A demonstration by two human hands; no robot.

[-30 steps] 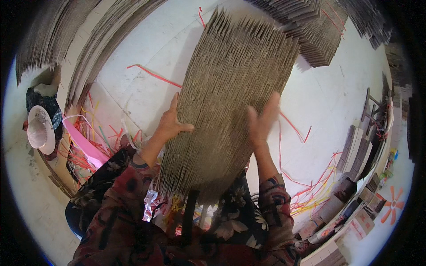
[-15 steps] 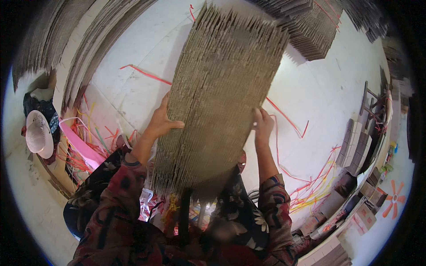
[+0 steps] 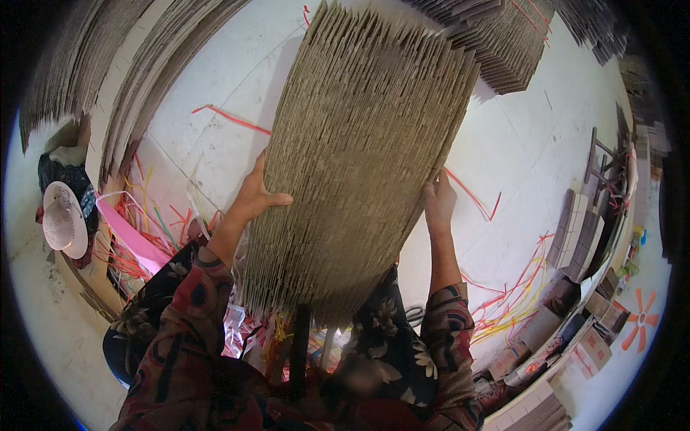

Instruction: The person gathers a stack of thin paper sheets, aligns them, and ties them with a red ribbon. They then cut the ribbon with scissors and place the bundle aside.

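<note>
A thick stack of brown corrugated cardboard pieces (image 3: 359, 165) stands on edge in front of me, its many thin edges facing up. My left hand (image 3: 253, 197) presses against its left side, thumb laid over the top edges and fingers down along the side. At the right side my right hand (image 3: 440, 205) grips the outer pieces, its fingertips partly hidden against the cardboard. The stack is held between both hands. A red plastic strap (image 3: 233, 120) shows on the left of the stack, and another red strap piece (image 3: 474, 195) on the right.
More cardboard stacks stand at the far right (image 3: 503, 57) and far left (image 3: 129, 86). Loose red and yellow straps (image 3: 510, 309) lie on the floor. A pale hat (image 3: 65, 219) is at the left, a wooden stool (image 3: 600, 161) at the right. Dark loops, perhaps scissors (image 3: 415, 316), lie by my right leg.
My right hand has moved a little right and now sits closer against the stack. The stack has spread wider, its edges fanning slightly. My left hand has shifted slightly left.
</note>
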